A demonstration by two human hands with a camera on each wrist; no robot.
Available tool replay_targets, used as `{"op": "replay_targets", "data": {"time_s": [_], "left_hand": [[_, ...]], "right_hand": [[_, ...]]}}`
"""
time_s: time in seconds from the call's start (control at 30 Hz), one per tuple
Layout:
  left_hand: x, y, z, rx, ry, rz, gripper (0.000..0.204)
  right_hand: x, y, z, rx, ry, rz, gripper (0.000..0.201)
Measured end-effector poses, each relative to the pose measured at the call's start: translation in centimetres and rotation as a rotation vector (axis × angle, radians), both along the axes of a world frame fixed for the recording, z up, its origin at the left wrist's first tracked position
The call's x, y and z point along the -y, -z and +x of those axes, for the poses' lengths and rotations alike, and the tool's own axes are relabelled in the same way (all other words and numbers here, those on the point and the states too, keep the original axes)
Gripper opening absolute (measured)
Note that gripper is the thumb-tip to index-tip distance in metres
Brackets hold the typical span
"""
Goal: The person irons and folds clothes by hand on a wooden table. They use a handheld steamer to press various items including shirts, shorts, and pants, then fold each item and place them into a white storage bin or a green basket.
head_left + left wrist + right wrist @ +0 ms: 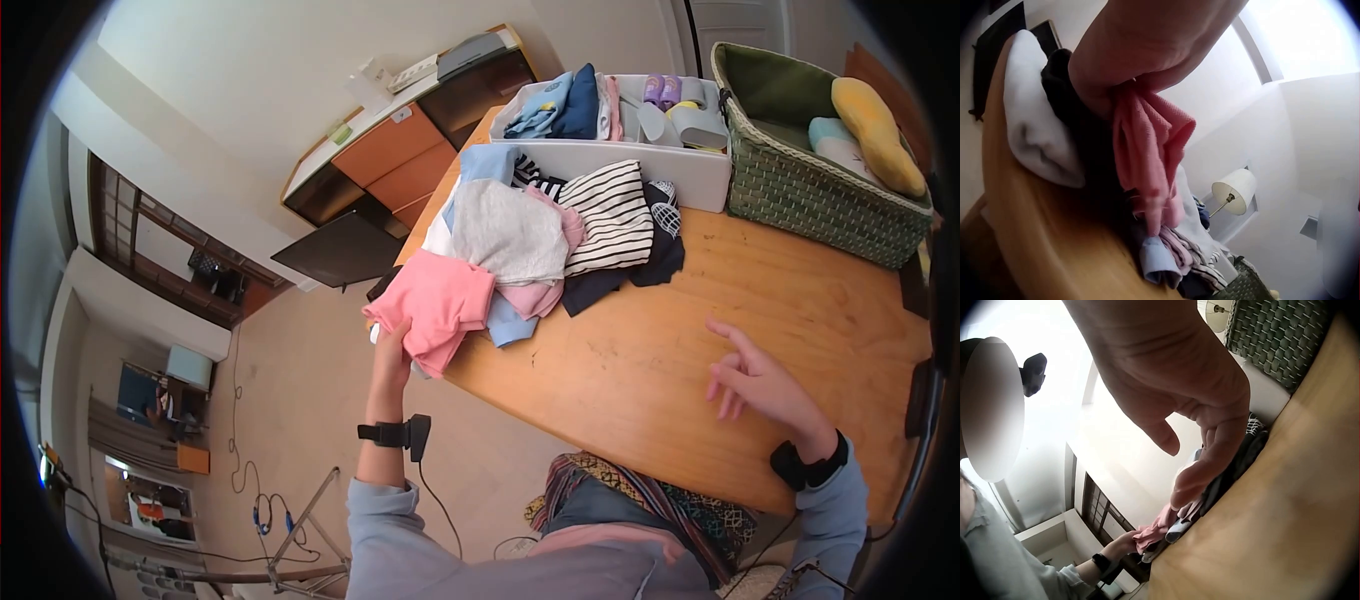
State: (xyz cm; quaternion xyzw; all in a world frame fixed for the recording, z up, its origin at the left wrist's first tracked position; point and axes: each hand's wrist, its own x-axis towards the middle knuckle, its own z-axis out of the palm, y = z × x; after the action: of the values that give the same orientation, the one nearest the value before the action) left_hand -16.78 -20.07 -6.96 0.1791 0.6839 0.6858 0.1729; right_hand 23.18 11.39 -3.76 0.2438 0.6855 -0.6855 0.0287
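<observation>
A folded pink garment (440, 300) lies at the left edge of a clothes pile, and my left hand (393, 350) grips its near corner. In the left wrist view the pink cloth (1150, 150) hangs in folds below the fingers. Next to it on the pile are a light grey garment (510, 235), a black-and-white striped one (605, 220) and a pale blue one (512, 328). My right hand (755, 385) is over the right part of the wooden table (600, 380), holding nothing, its fingers loosely bent.
Behind the pile stands a white bin (640, 165) with folded clothes and small rolled items. To its right is a green woven basket (820, 190) with a yellow cushion-like thing (878, 135) on its rim. A white cloth (1038, 119) and dark fabric lie near the table's left edge.
</observation>
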Motion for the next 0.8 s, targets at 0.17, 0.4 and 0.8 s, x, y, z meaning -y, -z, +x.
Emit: {"op": "replay_targets", "data": {"time_s": [0.17, 0.4, 0.8], "left_hand": [[0.6, -2.6, -0.5, -0.014, 0.040, 0.114, 0.060], [2.3, 0.3, -2.9, 0.041, 0.104, 0.136, 0.064], [3.4, 0.3, -3.7, -0.036, 0.062, 0.135, 0.064]], "right_hand": [[0.0, 0.1, -0.2, 0.014, -0.022, -0.003, 0.056], [-0.2, 0.0, -0.2, 0.013, -0.011, -0.024, 0.055], [-0.6, 0.2, 0.2, -0.012, -0.006, -0.027, 0.053]]}}
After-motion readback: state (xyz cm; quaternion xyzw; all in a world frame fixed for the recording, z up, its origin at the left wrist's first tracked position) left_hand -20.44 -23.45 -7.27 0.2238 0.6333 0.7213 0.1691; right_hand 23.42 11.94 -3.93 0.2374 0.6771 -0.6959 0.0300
